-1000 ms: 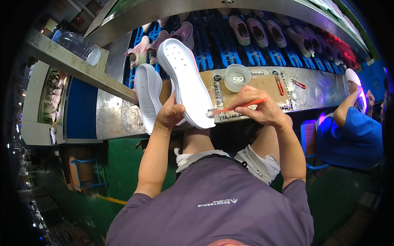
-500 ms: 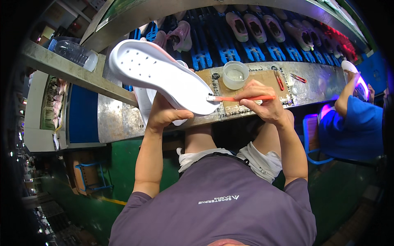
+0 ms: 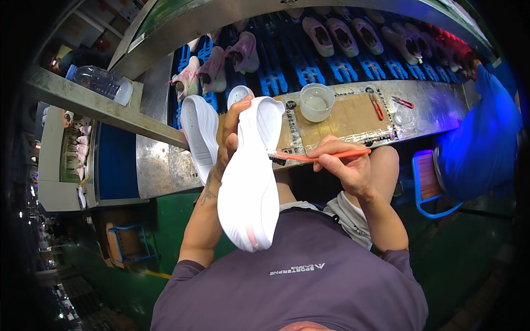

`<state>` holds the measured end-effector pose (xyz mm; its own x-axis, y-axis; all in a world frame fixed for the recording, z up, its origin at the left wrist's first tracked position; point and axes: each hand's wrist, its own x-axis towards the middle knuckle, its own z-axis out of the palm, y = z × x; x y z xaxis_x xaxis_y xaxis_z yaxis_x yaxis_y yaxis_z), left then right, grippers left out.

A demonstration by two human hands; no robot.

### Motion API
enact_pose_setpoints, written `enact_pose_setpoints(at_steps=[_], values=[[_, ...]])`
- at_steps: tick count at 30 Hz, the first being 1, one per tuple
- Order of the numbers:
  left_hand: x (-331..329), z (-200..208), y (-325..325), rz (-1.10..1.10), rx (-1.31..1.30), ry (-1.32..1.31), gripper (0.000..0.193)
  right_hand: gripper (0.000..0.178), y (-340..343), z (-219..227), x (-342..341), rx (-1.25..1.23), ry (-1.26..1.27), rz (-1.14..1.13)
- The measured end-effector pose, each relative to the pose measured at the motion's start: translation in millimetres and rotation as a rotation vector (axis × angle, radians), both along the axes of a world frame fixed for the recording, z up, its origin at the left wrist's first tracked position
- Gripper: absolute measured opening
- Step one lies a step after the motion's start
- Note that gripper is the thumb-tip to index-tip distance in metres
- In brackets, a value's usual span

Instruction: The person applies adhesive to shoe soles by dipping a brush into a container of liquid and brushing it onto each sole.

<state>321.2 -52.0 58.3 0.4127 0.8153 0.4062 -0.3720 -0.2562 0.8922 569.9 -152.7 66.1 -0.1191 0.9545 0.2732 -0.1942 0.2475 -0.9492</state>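
Left hand (image 3: pixel 227 142) clasps the white sole (image 3: pixel 247 190), left of the cup (image 3: pixel 317 107) and nearer the body, tilted seemingly to offer its edge; right hand (image 3: pixel 349 170) pinches the orange brush (image 3: pixel 303 158), the cup just beyond, handily within reach.

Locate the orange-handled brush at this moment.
In the head view, the orange-handled brush is right of centre in the right hand, its bristle end at the right edge of the white sole held in the left hand.
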Motion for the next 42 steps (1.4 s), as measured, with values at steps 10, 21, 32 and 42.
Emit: enact_pose_setpoints(at_steps=[10, 21, 32, 42], values=[[-2.9, -13.9, 37.0, 0.312, 0.562, 0.402, 0.072, 0.017, -14.5, 28.6, -8.5, 0.334, -0.212, -0.075], [-17.6, -48.2, 44.2, 0.393, 0.562, 0.587, 0.109, 0.019, -34.4, 46.8, -23.8, -0.181, 0.219, 0.082], [-31.8, -80.6, 25.6, 0.32, 0.343, 0.681, 0.122, 0.031, 7.0, 20.0, -28.4, -0.427, 0.75, -0.096], [-5.6, 30.0, 35.1, -0.527, -0.456, 0.027, 0.122, 0.03, -6.2, -5.4, 47.5, -0.283, 0.721, -0.536]])
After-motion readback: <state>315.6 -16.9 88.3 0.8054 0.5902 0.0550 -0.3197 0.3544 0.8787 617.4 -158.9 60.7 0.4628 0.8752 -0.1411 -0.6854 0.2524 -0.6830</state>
